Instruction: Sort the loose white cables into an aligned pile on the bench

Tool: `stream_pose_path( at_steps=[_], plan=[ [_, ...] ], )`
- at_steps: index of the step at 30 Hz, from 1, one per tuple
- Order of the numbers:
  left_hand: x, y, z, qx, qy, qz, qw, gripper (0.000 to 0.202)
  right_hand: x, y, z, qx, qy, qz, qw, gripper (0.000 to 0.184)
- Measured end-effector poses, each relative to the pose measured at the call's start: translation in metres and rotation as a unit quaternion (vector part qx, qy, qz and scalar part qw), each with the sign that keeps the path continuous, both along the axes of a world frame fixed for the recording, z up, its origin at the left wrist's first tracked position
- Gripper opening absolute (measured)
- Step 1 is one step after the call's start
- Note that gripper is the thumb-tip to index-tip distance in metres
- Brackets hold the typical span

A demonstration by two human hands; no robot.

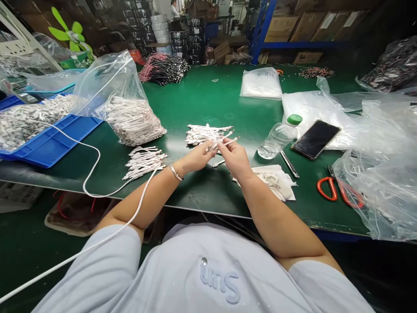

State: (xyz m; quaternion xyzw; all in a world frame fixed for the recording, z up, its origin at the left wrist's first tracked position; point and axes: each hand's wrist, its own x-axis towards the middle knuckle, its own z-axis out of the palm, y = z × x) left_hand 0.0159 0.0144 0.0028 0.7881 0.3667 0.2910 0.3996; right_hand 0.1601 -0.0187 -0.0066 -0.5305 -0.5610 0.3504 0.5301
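My left hand (pixel 197 157) and my right hand (pixel 235 157) meet over the green table (pixel 202 100), both closed on a few short white cable pieces (pixel 224 140) that stick out up and to the right. Just beyond them lies a small pile of the same white cable pieces (pixel 201 133). Another bundle of white pieces (pixel 143 161) lies to the left of my left wrist. One loose piece (pixel 217 164) rests on the table between my hands.
A clear bag of white cables (pixel 130 117) and a blue tray (pixel 55 141) sit at left. A water bottle (pixel 279 137), phone (pixel 315 138), pen (pixel 289 164), white cloth (pixel 276 181) and orange-handled scissors (pixel 339 191) lie at right among plastic bags. A white cord (pixel 94 169) trails off the front edge.
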Motion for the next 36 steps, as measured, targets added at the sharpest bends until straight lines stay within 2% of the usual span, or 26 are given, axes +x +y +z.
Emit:
stream_pose_path(
  at_steps=[4,7,9,11,15,19,21,23,27,30,33,36],
  plan=[
    [0.005,-0.008,-0.01,0.025,-0.08,-0.071,0.994,0.028,0.001,-0.016,0.022,-0.003,-0.059,0.078,0.995,0.051],
    [0.003,-0.011,-0.009,0.017,-0.115,-0.104,0.988,0.034,0.005,-0.027,0.04,0.018,-0.118,0.138,0.983,0.054],
    [0.0,-0.012,-0.008,0.015,-0.125,-0.112,0.986,0.037,0.009,-0.029,0.045,0.025,-0.138,0.154,0.978,0.058],
    [-0.003,-0.013,-0.007,0.012,-0.112,-0.117,0.987,0.038,0.013,-0.029,0.042,0.018,-0.137,0.167,0.976,0.068],
    [-0.001,-0.014,-0.012,-0.014,-0.081,-0.119,0.989,0.033,0.013,-0.024,0.022,0.027,-0.108,0.177,0.978,0.09],
    [0.01,-0.021,-0.018,-0.089,-0.121,-0.126,0.981,0.025,0.004,-0.025,0.013,0.096,-0.158,0.147,0.972,0.08],
    [0.014,-0.025,-0.016,-0.117,-0.146,-0.113,0.976,0.024,0.003,-0.028,0.016,0.117,-0.188,0.141,0.965,0.078],
    [0.015,-0.029,-0.01,-0.115,-0.164,-0.087,0.976,0.028,0.006,-0.03,0.017,0.118,-0.173,0.124,0.97,0.082],
    [0.01,-0.028,0.001,-0.101,-0.182,-0.016,0.978,0.039,0.017,-0.027,0.009,0.036,-0.056,0.099,0.993,0.083],
    [0.007,-0.026,0.003,-0.126,-0.192,-0.001,0.973,0.043,0.021,-0.022,0.0,-0.06,0.023,0.11,0.992,0.084],
    [0.005,-0.03,0.008,-0.178,-0.23,-0.006,0.957,0.042,0.017,-0.023,-0.002,-0.133,0.097,0.165,0.972,0.079],
    [0.004,-0.039,0.018,-0.231,-0.282,-0.01,0.931,0.041,0.011,-0.033,0.004,-0.209,0.148,0.277,0.926,0.055]
  ],
)
